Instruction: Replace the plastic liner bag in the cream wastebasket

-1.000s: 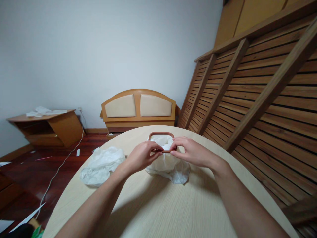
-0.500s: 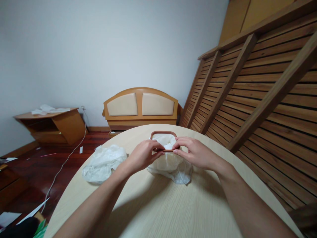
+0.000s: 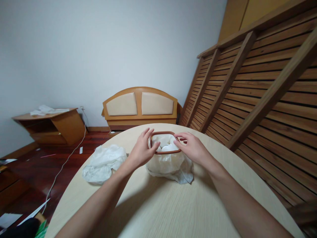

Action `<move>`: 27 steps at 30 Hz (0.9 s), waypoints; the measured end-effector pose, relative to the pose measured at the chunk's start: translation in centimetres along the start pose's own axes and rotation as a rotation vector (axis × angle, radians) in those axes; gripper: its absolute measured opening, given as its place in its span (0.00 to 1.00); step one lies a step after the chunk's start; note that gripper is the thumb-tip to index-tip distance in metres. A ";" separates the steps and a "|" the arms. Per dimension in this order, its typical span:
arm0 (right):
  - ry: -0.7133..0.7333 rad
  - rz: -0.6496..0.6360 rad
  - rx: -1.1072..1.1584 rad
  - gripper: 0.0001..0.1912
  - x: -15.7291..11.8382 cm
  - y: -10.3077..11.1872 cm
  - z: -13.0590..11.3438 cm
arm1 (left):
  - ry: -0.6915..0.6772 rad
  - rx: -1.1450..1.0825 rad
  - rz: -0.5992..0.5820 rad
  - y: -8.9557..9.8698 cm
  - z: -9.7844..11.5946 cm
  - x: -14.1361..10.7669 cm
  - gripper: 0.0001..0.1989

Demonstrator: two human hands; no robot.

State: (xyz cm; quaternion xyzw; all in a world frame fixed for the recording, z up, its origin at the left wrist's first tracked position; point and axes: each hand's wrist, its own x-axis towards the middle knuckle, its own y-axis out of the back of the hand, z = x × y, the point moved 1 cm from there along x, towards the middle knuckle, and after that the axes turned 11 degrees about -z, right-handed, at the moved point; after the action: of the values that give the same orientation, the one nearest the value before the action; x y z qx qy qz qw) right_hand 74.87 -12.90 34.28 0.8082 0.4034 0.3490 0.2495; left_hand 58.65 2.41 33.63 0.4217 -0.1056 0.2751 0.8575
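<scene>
A small bin (image 3: 163, 165) lined with a whitish plastic bag stands on the round table. Its brown rim ring (image 3: 167, 152) sits on top, with the bag's edge hanging down outside it. On the ring's left side is my left hand (image 3: 143, 148), fingers apart, thumb over the near left corner. My right hand (image 3: 190, 145) is at the right side with its fingers spread, the tips at the ring's edge. Whether the fingertips press on the ring I cannot tell. Left of the bin lies a crumpled white plastic bag (image 3: 105, 163).
The pale wooden table (image 3: 158, 208) has a curved edge. Beyond it stand a headboard (image 3: 140, 104) and a low wooden cabinet (image 3: 54, 127) with papers on top. Wooden bed slats (image 3: 247, 89) lean at the right. A white cable (image 3: 64, 163) crosses the dark red floor.
Both hands have let go of the ring's near edge and moved apart to its left and right sides. Their fingers have opened. The ring now sits level around the bag's mouth.
</scene>
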 end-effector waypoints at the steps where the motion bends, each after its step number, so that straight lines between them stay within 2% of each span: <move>1: -0.053 0.000 0.047 0.15 0.1 -0.4 0.4 | 0.073 -0.083 -0.027 -0.4 -0.5 0.2 0.31; 3: -0.138 -0.010 0.139 0.21 0.3 -0.8 1.0 | 0.173 -0.225 -0.063 -1.2 -1.2 0.5 0.31; 5: -0.178 -0.002 0.195 0.24 0.5 -1.0 1.3 | 0.208 -0.302 -0.056 -1.6 -1.5 0.7 0.30; 10: -0.136 -0.026 0.240 0.16 0.4 -0.7 1.6 | 0.158 -0.284 -0.016 -1.7 -1.2 0.5 0.30; 13: -0.155 -0.015 0.261 0.14 0.2 -0.5 1.4 | 0.118 -0.258 0.000 -1.8 -1.0 0.2 0.31; 27: -0.107 0.010 0.017 0.18 -0.8 0.5 -0.8 | 0.070 -0.140 0.033 -2.3 -0.5 0.0 0.31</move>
State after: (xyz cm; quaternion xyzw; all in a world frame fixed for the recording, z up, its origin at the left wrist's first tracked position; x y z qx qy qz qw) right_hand 74.13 -13.71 34.82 0.8296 0.3886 0.3033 0.2622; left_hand 59.89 1.67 31.78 0.3492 -0.1015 0.2959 0.8833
